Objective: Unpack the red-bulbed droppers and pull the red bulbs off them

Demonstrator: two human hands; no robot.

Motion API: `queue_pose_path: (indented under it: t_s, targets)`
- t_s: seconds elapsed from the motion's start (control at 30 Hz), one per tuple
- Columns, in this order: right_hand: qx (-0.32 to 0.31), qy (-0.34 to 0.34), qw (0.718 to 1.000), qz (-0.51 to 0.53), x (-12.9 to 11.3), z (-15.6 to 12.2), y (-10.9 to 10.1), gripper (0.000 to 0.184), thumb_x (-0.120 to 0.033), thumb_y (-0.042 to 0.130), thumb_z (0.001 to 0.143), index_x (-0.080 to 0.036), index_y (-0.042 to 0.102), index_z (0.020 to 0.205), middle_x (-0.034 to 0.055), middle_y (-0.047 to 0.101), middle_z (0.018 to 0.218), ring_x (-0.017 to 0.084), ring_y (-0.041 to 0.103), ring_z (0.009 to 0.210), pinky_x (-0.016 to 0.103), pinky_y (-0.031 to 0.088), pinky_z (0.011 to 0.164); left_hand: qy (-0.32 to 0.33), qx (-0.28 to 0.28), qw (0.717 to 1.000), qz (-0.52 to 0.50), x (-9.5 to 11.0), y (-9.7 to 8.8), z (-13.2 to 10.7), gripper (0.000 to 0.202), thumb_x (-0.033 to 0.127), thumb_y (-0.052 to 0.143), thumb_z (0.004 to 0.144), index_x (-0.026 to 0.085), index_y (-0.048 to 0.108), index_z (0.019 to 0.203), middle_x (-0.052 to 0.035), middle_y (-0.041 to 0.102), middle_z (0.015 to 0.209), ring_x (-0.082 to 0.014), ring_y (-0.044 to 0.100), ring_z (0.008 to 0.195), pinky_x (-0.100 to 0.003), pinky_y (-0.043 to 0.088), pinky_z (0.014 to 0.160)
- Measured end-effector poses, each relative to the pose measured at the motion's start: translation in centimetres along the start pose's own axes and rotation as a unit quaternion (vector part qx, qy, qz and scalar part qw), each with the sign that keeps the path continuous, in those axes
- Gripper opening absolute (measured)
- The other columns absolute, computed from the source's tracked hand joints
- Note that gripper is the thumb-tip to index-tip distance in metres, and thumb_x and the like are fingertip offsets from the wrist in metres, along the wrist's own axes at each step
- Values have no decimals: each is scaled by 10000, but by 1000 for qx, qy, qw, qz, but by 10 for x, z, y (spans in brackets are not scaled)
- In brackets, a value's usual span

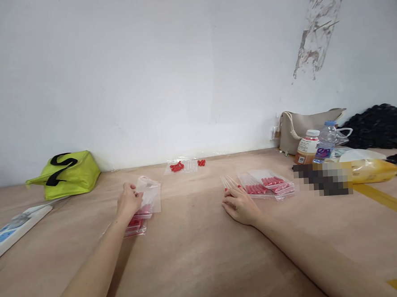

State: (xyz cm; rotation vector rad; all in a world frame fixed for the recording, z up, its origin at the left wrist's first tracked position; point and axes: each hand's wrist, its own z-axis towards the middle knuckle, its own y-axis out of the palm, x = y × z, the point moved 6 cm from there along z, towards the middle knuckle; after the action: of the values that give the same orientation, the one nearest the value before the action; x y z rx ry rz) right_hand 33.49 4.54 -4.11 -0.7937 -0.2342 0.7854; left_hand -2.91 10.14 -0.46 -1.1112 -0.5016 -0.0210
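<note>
My left hand is at the left, its fingers closed on the edge of a clear zip-lock bag. That bag lies over a stack of similar bags with red pieces showing inside. My right hand rests on the table with its fingers curled over thin, pale, tapered tubes with red ends. Their tips fan out away from me, and my fingers partly hide the red ends. Right beside it lies another pile of clear bags holding red-ended tubes.
Small red caps and clear pieces lie on plastic near the wall, beside another red cluster. A lime-green bag and a power strip are at left. Bottles, a beige bag and a yellow packet stand right.
</note>
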Motion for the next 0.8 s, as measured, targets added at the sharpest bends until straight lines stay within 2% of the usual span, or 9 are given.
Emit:
queue_pose_path:
  t_s: [0.07,0.17,0.27,0.33,0.4,0.5,0.57,0.67,0.8]
  targets:
    - [0,-2,1000,7,-1,0,0,146,-171,492,779,-166,606,687,56,553,792,157,492,766,307,368,694,-10,-2,999,50,-12,-1,5,307,250,508,751,161,395,1022,-70,620,801,-245,600,812,-295,410,630]
    - [-1,-3,1000,14,-2,1,0,153,-167,489,781,-164,600,675,56,546,781,154,493,757,302,376,683,11,-7,995,97,-20,-4,8,335,248,510,752,135,423,1055,-113,616,871,-271,588,861,-327,425,674]
    - [-4,-5,1000,15,-2,1,0,155,-165,487,784,-166,604,682,57,544,782,152,495,753,303,381,683,39,8,991,124,-18,-19,8,359,287,508,755,99,471,1059,-183,575,967,-322,561,901,-401,428,699]
    - [-5,-4,1000,15,-1,0,0,152,-165,488,784,-167,609,692,58,546,785,153,497,757,305,384,687,75,16,989,127,-10,-31,2,311,325,474,780,134,520,1021,-169,542,1048,-315,534,953,-420,415,758]
    - [-6,-3,1000,18,-1,0,0,145,-168,490,785,-169,613,707,58,547,786,155,501,763,306,387,691,199,-15,974,103,9,-34,-13,236,350,445,802,190,566,925,-89,553,1043,-248,528,965,-364,402,824]
    - [-9,-5,1000,25,1,0,2,133,-176,493,784,-172,616,732,58,548,788,158,505,773,311,391,701,434,-66,896,64,34,-27,-53,197,355,457,798,213,594,800,-39,572,977,-185,535,916,-293,405,821]
    - [-14,-5,999,29,2,0,3,129,-178,496,782,-171,614,731,57,547,789,158,506,774,313,394,706,511,-44,856,72,32,-19,-73,174,309,460,796,213,604,815,-53,571,994,-194,526,930,-306,407,810]
    - [-18,-4,999,35,3,0,5,127,-177,497,780,-169,611,726,59,550,800,158,507,776,316,397,711,536,29,838,93,19,-8,-82,183,223,450,798,215,612,882,-72,581,1017,-212,514,974,-333,404,820]
    - [-13,-10,999,39,2,0,4,145,-173,483,787,-172,616,730,62,552,807,160,507,780,319,401,715,509,91,851,92,16,-6,-77,191,196,428,822,200,618,801,-64,613,963,-210,530,957,-345,409,817]
